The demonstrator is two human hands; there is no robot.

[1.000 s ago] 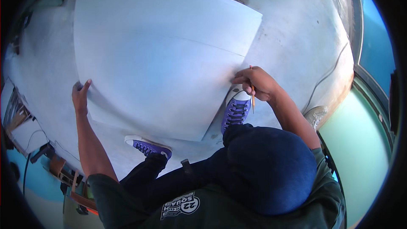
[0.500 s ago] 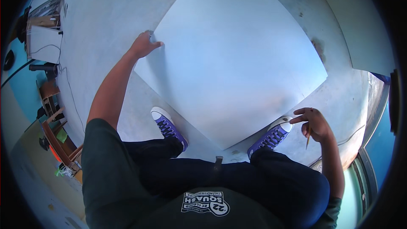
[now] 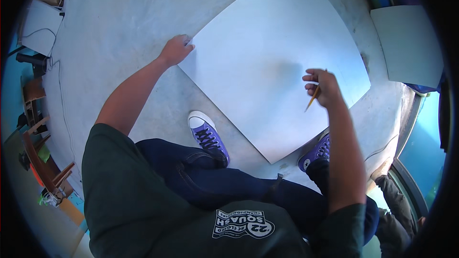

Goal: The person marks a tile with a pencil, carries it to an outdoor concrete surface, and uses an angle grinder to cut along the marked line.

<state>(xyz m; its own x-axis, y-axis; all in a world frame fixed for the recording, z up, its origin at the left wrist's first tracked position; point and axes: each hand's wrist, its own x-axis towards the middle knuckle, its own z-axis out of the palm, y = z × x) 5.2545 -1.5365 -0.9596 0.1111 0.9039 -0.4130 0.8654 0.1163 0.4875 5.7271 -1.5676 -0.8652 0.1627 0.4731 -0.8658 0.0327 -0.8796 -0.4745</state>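
Note:
A large white board (image 3: pixel 267 95) lies on the floor in front of me, one corner pointing towards my feet. At its left corner my left hand (image 3: pixel 176 51) is bent, thumb and fingers drawn together. Something small and greyish shows at those fingertips, too unclear to name, and whether the hand grips the board's edge I cannot tell. Over the right part of the board hovers my right hand (image 3: pixel 324 88), its fingers curled loosely. It holds a thin yellow pencil (image 3: pixel 312 98) that slants down to the left. The hand casts a soft shadow on the board.
A second pale board (image 3: pixel 406 43) is at the far right. Another person's trousered legs (image 3: pixel 394 205) show at the lower right. Wooden furniture (image 3: pixel 40 148) and a white box-like thing with a cord (image 3: pixel 42 27) line the left. My purple shoes (image 3: pixel 208 134) flank the near corner.
My right hand has moved up and left, from beside my right shoe to over the board, with the pencil still in it. My left hand has shifted slightly right. The view has shifted too.

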